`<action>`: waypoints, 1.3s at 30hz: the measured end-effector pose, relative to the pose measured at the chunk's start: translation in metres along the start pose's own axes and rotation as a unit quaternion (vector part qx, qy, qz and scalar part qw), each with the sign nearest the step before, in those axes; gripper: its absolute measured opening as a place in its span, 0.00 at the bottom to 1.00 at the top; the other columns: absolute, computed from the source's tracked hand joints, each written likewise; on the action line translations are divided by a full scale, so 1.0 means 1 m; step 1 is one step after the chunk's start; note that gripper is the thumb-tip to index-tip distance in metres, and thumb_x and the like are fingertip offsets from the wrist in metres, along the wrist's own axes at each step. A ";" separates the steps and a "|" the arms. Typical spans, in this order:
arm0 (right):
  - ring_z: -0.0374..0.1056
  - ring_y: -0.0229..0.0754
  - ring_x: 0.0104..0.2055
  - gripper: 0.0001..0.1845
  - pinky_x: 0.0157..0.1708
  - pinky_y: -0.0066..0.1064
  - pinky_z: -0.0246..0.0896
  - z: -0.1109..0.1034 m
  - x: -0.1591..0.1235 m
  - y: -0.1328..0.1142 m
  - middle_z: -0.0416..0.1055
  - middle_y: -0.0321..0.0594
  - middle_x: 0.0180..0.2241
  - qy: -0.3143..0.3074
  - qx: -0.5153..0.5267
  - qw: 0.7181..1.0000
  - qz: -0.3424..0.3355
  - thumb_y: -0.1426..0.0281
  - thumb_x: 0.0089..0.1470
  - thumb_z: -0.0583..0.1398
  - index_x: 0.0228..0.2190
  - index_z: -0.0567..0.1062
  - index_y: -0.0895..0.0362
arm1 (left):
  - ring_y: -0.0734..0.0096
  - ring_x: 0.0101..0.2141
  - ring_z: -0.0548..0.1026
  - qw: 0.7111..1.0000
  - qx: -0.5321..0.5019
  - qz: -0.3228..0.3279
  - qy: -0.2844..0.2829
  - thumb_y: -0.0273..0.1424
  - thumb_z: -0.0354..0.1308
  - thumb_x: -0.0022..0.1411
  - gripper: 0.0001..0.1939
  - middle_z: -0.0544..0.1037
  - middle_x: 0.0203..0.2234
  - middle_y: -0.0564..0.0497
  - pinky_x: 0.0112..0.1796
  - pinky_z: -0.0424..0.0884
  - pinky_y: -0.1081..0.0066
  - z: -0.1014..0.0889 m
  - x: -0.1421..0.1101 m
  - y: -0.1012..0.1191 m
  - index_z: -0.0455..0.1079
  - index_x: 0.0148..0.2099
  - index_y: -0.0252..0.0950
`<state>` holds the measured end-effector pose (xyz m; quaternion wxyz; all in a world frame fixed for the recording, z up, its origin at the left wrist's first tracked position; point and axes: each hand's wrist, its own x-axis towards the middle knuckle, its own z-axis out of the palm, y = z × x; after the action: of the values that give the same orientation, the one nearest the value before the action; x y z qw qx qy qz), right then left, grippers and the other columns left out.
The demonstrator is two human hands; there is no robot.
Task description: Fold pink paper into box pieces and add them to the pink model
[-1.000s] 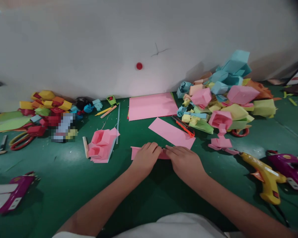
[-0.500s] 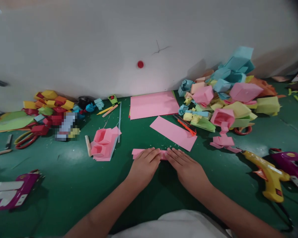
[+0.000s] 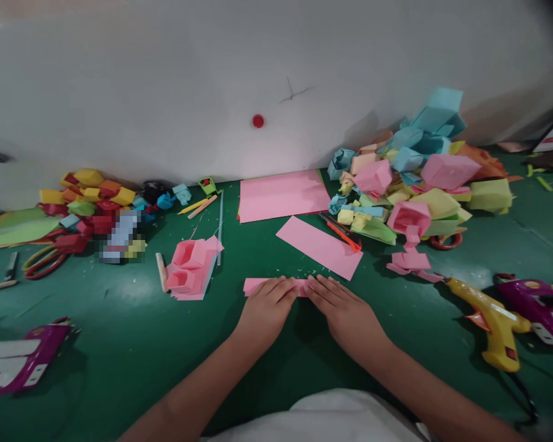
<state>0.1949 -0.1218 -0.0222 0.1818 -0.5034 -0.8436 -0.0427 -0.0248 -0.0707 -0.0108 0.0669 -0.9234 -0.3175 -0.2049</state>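
In front of me on the table a folded strip of pink paper (image 3: 254,285) lies crosswise. My left hand (image 3: 268,307) rests on its middle part, fingers stretched out and pressed down flat. Close beside it, my right hand (image 3: 343,307) lies on the strip's right part, also with straight fingers. Both thumbs are mostly hidden, and the right end of the strip is covered. Beyond the hands is a flat pink paper rectangle (image 3: 320,248), with an orange-handled cutter (image 3: 343,233) at its upper edge. Left of the strip sits a pink folded-paper piece with box-like cups (image 3: 191,267).
A pink-topped stack of sheets (image 3: 283,195) lies by the wall. Piles of paper shapes stand left (image 3: 92,196) and right (image 3: 424,166). A yellow glue gun (image 3: 493,319) and a purple one (image 3: 537,307) are at right; another purple tool (image 3: 37,356) is at left.
The whole view has shifted slightly to the left. Both hands stay on the folded pink strip in nearly the same pose.
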 end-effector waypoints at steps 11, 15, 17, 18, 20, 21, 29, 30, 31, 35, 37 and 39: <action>0.65 0.47 0.63 0.35 0.62 0.44 0.64 -0.003 0.000 -0.001 0.69 0.42 0.62 -0.011 0.009 1.000 0.008 0.87 0.51 0.50 0.58 0.73 0.58 | 0.60 0.55 0.75 0.998 -0.041 -0.010 -0.049 0.23 0.48 0.69 0.18 0.78 0.55 0.44 0.57 0.72 0.59 -0.010 0.000 0.002 0.73 0.56 0.34; 0.65 0.47 0.64 0.35 0.63 0.44 0.63 -0.003 0.000 0.000 0.68 0.43 0.62 -0.016 0.011 1.000 0.002 0.87 0.51 0.50 0.58 0.73 0.59 | 0.60 0.56 0.74 0.997 -0.050 -0.015 -0.060 0.23 0.48 0.69 0.19 0.77 0.55 0.44 0.57 0.72 0.58 -0.010 -0.001 0.003 0.72 0.58 0.33; 0.64 0.47 0.64 0.35 0.63 0.44 0.63 -0.004 0.000 0.000 0.68 0.43 0.62 -0.019 0.015 1.000 0.003 0.87 0.51 0.50 0.58 0.73 0.60 | 0.60 0.57 0.73 0.996 -0.058 -0.019 -0.068 0.25 0.47 0.70 0.19 0.77 0.56 0.44 0.58 0.71 0.58 -0.012 -0.001 0.003 0.71 0.58 0.33; 0.64 0.47 0.64 0.35 0.63 0.44 0.63 -0.004 0.000 0.000 0.68 0.43 0.62 -0.021 0.016 1.000 0.004 0.87 0.51 0.50 0.58 0.73 0.60 | 0.60 0.58 0.73 0.995 -0.062 -0.020 -0.074 0.26 0.47 0.71 0.19 0.76 0.57 0.44 0.59 0.70 0.58 -0.013 -0.001 0.003 0.71 0.59 0.32; 0.63 0.47 0.64 0.35 0.64 0.44 0.62 -0.004 -0.001 0.001 0.68 0.43 0.62 -0.027 0.018 0.999 0.002 0.87 0.52 0.50 0.59 0.72 0.60 | 0.60 0.59 0.72 0.993 -0.070 -0.024 -0.089 0.27 0.47 0.71 0.19 0.75 0.58 0.44 0.60 0.69 0.58 -0.015 -0.002 0.003 0.70 0.60 0.32; 0.63 0.48 0.65 0.35 0.64 0.44 0.62 -0.004 -0.001 0.001 0.68 0.44 0.62 -0.030 0.018 0.999 -0.002 0.87 0.51 0.50 0.59 0.72 0.60 | 0.60 0.59 0.71 0.992 -0.074 -0.028 -0.096 0.28 0.48 0.71 0.19 0.74 0.59 0.44 0.60 0.69 0.59 -0.017 -0.002 0.004 0.70 0.60 0.33; 0.59 0.56 0.67 0.33 0.66 0.52 0.57 -0.011 0.000 -0.005 0.66 0.47 0.63 -0.046 -0.026 0.998 0.018 0.84 0.54 0.52 0.62 0.68 0.64 | 0.57 0.59 0.71 0.989 -0.075 -0.043 -0.118 0.27 0.50 0.69 0.20 0.73 0.60 0.44 0.58 0.71 0.55 -0.021 -0.001 0.005 0.69 0.61 0.35; 0.57 0.58 0.68 0.32 0.66 0.54 0.55 -0.013 0.001 -0.007 0.66 0.46 0.63 -0.049 -0.029 0.998 0.025 0.83 0.56 0.53 0.62 0.68 0.64 | 0.57 0.59 0.71 0.989 -0.075 -0.044 -0.120 0.27 0.50 0.69 0.20 0.72 0.61 0.43 0.58 0.71 0.55 -0.021 -0.001 0.005 0.69 0.61 0.35; 0.55 0.59 0.68 0.31 0.67 0.56 0.52 -0.015 0.002 -0.008 0.66 0.46 0.63 -0.053 -0.028 0.998 0.032 0.81 0.58 0.54 0.63 0.67 0.63 | 0.57 0.60 0.71 0.989 -0.075 -0.044 -0.122 0.27 0.50 0.70 0.20 0.71 0.61 0.43 0.58 0.71 0.55 -0.021 -0.001 0.004 0.69 0.62 0.35; 0.56 0.59 0.68 0.25 0.69 0.62 0.40 -0.025 0.002 -0.008 0.69 0.41 0.61 -0.051 -0.017 0.996 0.074 0.68 0.66 0.54 0.62 0.69 0.58 | 0.57 0.60 0.70 0.991 -0.067 -0.036 -0.113 0.28 0.49 0.71 0.21 0.71 0.62 0.45 0.61 0.67 0.52 -0.019 0.001 0.002 0.68 0.63 0.36; 0.58 0.59 0.67 0.24 0.69 0.64 0.35 -0.030 -0.001 -0.005 0.70 0.39 0.61 -0.043 -0.020 0.994 0.100 0.65 0.67 0.54 0.62 0.69 0.56 | 0.58 0.60 0.71 0.992 -0.063 -0.028 -0.103 0.29 0.48 0.72 0.21 0.71 0.62 0.46 0.64 0.61 0.50 -0.018 0.002 0.000 0.68 0.63 0.38; 0.59 0.57 0.66 0.24 0.69 0.65 0.32 -0.033 -0.006 0.000 0.72 0.38 0.60 -0.036 -0.025 0.992 0.119 0.65 0.67 0.55 0.62 0.69 0.54 | 0.60 0.60 0.72 0.993 -0.063 -0.025 -0.101 0.30 0.47 0.73 0.21 0.72 0.62 0.47 0.66 0.57 0.49 -0.018 0.003 -0.001 0.68 0.64 0.40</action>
<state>0.2062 -0.1355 0.0061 0.1429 -0.6054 -0.7826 -0.0238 -0.0294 -0.0733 0.0067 -0.0287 -0.9335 -0.3322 -0.1315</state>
